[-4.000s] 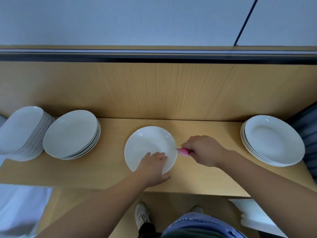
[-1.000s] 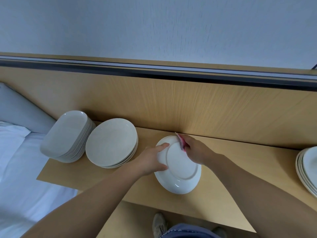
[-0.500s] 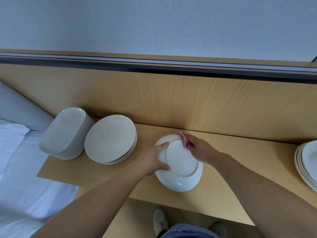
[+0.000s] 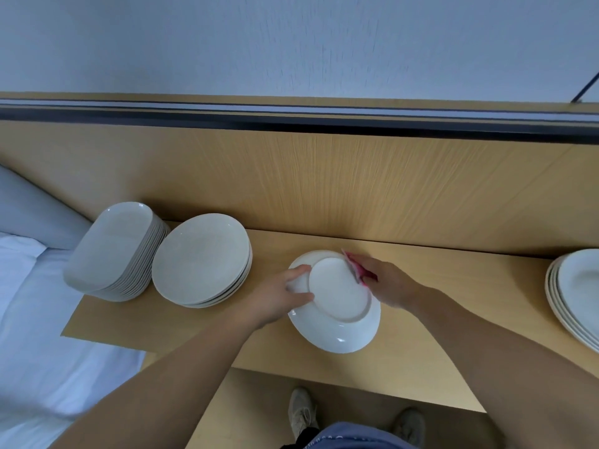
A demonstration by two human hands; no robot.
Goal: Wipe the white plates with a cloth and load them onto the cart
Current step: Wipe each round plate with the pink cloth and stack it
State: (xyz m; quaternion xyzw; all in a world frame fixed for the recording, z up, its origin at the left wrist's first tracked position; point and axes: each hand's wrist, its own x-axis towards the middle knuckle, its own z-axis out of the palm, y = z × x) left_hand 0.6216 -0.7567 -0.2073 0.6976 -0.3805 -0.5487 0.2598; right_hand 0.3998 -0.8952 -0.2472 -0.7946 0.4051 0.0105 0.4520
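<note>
A white plate (image 4: pixel 340 306) lies upside down on the wooden shelf (image 4: pixel 421 351), its foot ring facing up. My left hand (image 4: pixel 278 296) grips its left rim, thumb on the base and fingers curled over the edge. My right hand (image 4: pixel 385 283) holds a pink cloth (image 4: pixel 355 268) against the plate's upper right rim. Most of the cloth is hidden under my fingers.
A stack of round white plates (image 4: pixel 202 259) and a leaning stack of oblong white dishes (image 4: pixel 113 251) stand to the left. Another plate stack (image 4: pixel 577 293) sits at the right edge. A wooden back panel (image 4: pixel 324 183) rises behind the shelf. White bedding (image 4: pixel 29 319) lies at the left.
Four seconds ago the plate lay face up; it now lies base up. In the last second my right hand with the cloth has shifted slightly along the upper right rim.
</note>
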